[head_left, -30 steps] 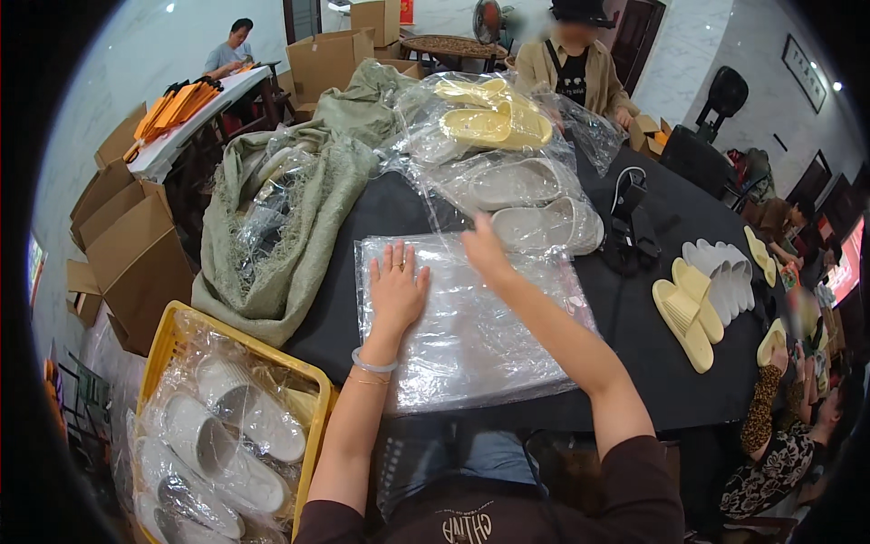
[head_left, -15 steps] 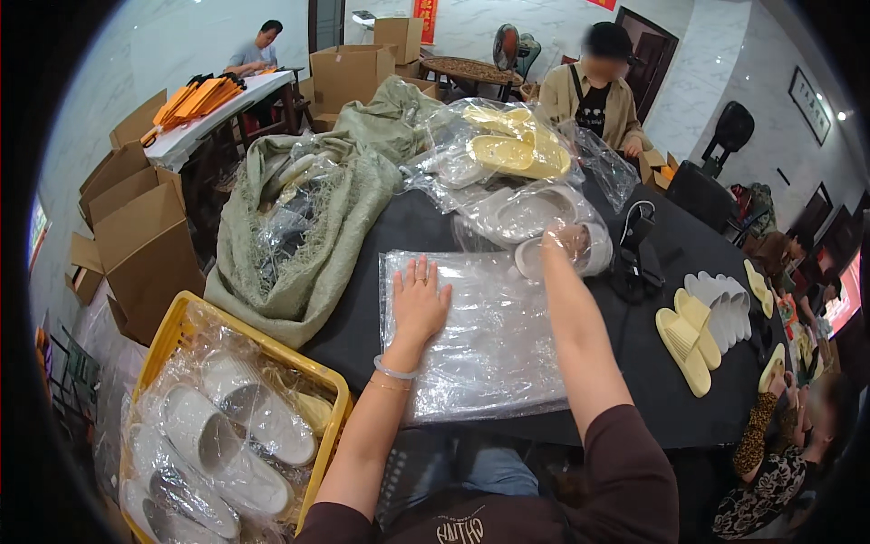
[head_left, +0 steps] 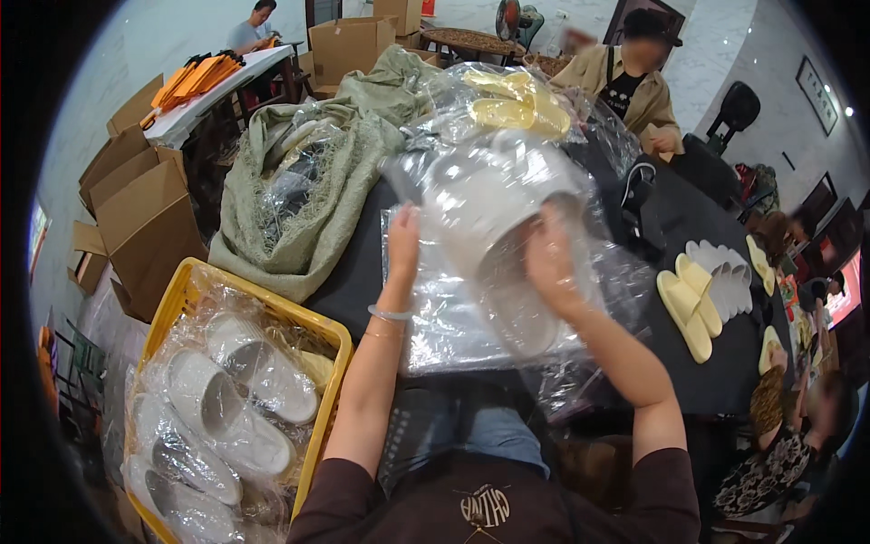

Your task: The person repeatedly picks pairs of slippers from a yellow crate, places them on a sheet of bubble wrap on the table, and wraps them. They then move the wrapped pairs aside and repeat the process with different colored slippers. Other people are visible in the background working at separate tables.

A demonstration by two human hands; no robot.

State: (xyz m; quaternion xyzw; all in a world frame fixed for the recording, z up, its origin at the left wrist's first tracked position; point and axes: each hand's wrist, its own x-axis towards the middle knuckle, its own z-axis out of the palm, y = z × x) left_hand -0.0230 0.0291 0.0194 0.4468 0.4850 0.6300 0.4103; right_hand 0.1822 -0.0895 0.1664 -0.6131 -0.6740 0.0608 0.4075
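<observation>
Dark brown cloth — the person's shirt (head_left: 390, 508) — is nearest, below both hands. Left of the left forearm, a yellow crate (head_left: 335, 372) holds wrapped slippers (head_left: 258, 444). The right hand (head_left: 551, 263) grasps the grey slippers (head_left: 480, 204), fingers at a strap opening; they are tilted and blurred above a stack of clear sheets (head_left: 444, 335), mostly between the hands. Loose film (head_left: 625, 281) spreads right of the right hand. The left hand (head_left: 401, 245), a bracelet (head_left: 388, 314) at its wrist, is raised just beside the grey slippers — whether it grips or touches their wrap, I cannot tell. Well right of the right hand, on the black table (head_left: 698, 390), lie a yellow pair (head_left: 680, 308) and a pale row (head_left: 725, 272). Beyond the left hand sits a green sack (head_left: 335, 236); beyond the right, a yellow bundle (head_left: 521, 113) in wrap. Farthest are a carton (head_left: 145, 218), left past the sack, and a co-worker (head_left: 666, 95) past the right hand.
</observation>
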